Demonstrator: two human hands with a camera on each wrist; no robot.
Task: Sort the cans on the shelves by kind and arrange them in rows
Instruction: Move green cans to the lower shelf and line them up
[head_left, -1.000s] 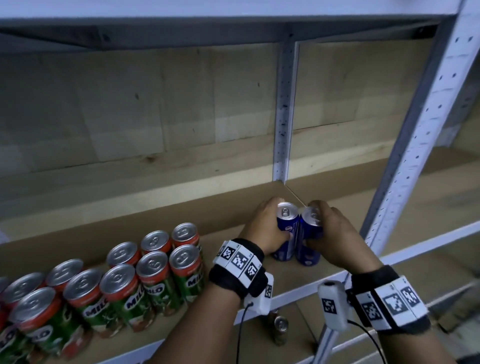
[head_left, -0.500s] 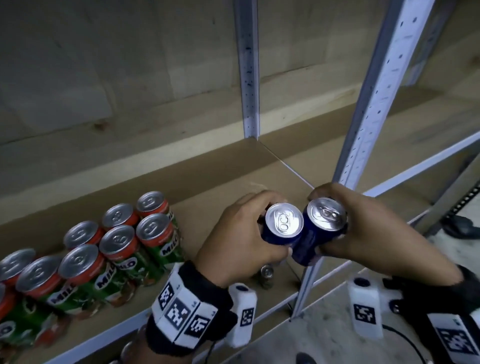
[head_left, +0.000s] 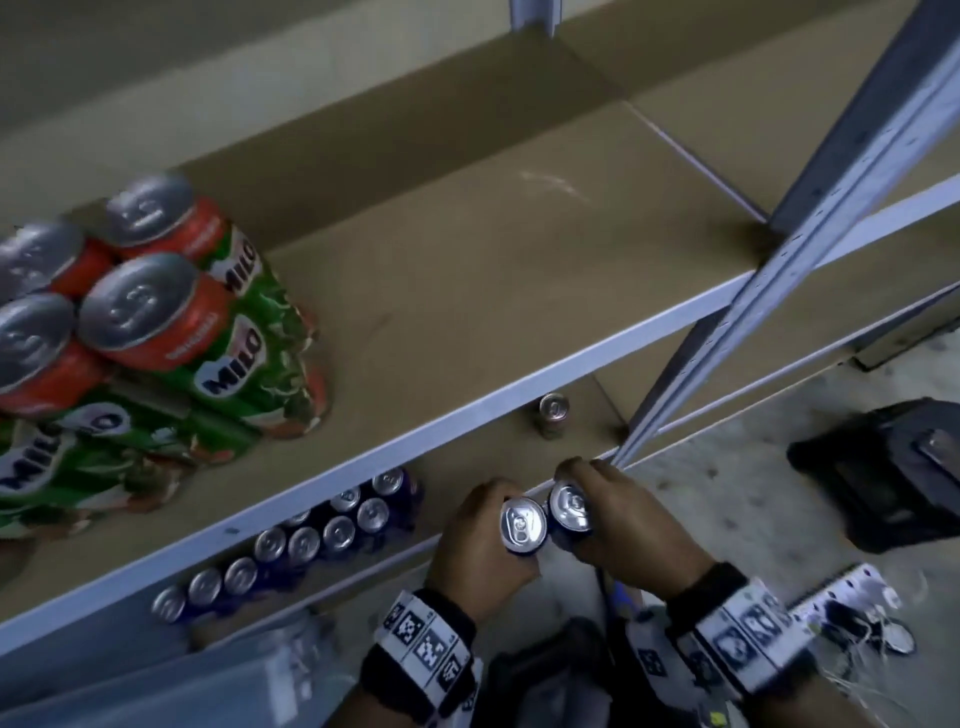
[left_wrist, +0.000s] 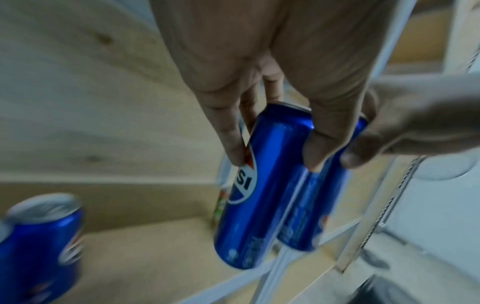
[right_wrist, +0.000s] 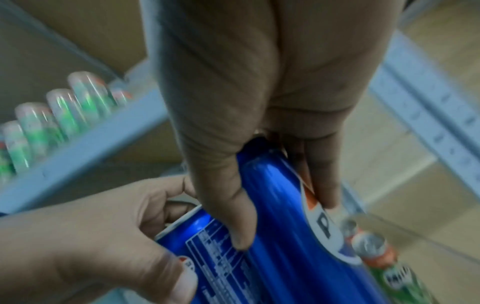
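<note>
- My left hand (head_left: 480, 540) wraps its fingers and thumb round one blue Pepsi can (head_left: 523, 525), gripped near the top.
- My right hand (head_left: 631, 525) grips a second Pepsi can (head_left: 571, 506) the same way; the two cans touch side by side, both held in the air in front of the lower shelf (head_left: 467, 467).
- On that lower shelf, to the left of my hands, stand two rows of Pepsi cans (head_left: 311, 540), tops up.
- A single small can (head_left: 552, 413) stands alone further back on the same shelf, right beyond my hands; its kind I cannot tell.
- The upper shelf (head_left: 493, 270) carries a block of green Milo cans (head_left: 171, 322) at the left.
- The shelf's white front rail (head_left: 519, 384) and a grey upright post (head_left: 779, 270) run just above and right of my hands.
- A black case (head_left: 883, 467) lies on the floor to the right.
</note>
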